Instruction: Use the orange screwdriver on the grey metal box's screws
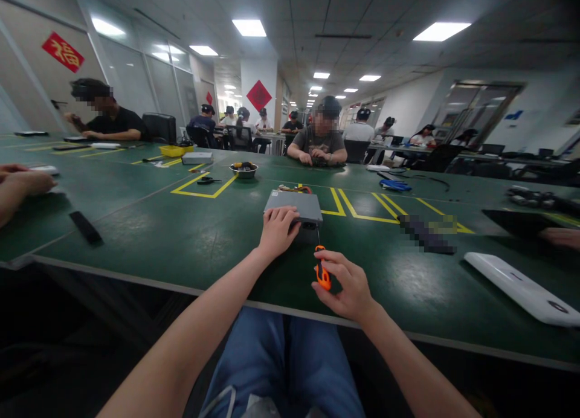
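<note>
2 hands: L fingers point(284, 217) apart on box point(293, 205) by tape point(338, 203), R fingers point(338, 262) clamped on orange screwdriver point(323, 273).

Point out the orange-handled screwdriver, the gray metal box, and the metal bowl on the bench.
Orange-handled screwdriver point(322, 273), head view, point on the handle.
Gray metal box point(292, 205), head view, point on the top face.
Metal bowl point(243, 175), head view, point on the outer wall.

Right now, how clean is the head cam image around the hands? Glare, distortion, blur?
Head view: wide-angle bowing bends the green table edge; ceiling lights glare on its surface; the right hand and orange screwdriver look reasonably sharp.
</note>
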A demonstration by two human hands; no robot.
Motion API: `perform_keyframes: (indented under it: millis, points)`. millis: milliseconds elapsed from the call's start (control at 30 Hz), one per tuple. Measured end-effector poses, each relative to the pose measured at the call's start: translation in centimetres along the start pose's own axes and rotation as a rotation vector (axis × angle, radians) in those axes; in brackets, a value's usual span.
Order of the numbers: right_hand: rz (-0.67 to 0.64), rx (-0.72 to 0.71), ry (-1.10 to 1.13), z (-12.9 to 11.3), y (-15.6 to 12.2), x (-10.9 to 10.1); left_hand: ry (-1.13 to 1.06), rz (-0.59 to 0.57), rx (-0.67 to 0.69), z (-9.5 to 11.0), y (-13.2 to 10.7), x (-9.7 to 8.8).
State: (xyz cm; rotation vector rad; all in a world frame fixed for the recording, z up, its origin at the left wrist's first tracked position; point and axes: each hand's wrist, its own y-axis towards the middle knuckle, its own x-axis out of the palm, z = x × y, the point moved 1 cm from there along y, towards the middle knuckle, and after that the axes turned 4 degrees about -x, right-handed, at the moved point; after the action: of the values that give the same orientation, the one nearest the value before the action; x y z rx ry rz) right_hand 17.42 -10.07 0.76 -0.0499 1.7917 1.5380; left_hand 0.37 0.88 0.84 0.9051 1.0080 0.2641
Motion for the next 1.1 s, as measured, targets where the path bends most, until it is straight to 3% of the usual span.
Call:
perform_keyframes:
  millis: [267,400,567,833,967,1100]
  points:
    - [-0.123,0.002,0.017,-0.1,0.2,-0.4,0.0,-0.003,-0.001,-0.1,0.0,0.0]
    - [-0.016,-0.025,-0.015,-0.1,0.2,-0.3,-0.003,-0.002,-0.003,0.0,0.0,-0.1]
    - [0.075,0.067,0.04,0.1,-0.2,-0.4,0.0,0.002,0.001,0.0,0.0,-0.2]
    - [-0.205,0.042,0.037,-0.1,-0.6,-1.4,-0.003,0.002,-0.002,-0.1,0.0,0.0]
    - [-0.17,0.078,0.084,0.0,-0.8,-1.4,-0.006,0.0,-0.002,-0.1,0.0,0.0]
    - [-0.03,0.082,0.072,0.1,-1.2,-1.0,-0.001,-0.009,0.002,0.0,-0.1,-0.1]
